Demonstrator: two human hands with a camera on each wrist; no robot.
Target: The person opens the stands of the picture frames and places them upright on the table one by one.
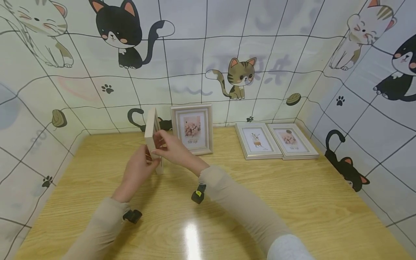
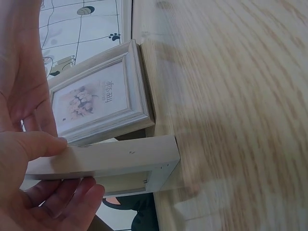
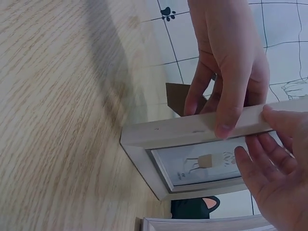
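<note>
standing edge-on on the table [image 1: 175, 196], the pale frame [image 1: 150, 128] bears a pot print [image 3: 205, 161]; it sits between left hand [image 1: 137, 171] and right hand [image 1: 176, 150], each nearly closed, thumb and fingers pinching its near edge.

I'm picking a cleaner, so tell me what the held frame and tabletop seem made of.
Held frame: perhaps painted wood or composite, pale and fairly matte; its edge shows small dark marks but no clear grain.
Tabletop: wood or wood-look laminate, glossy; streaky grain and a bright reflection show.
</note>
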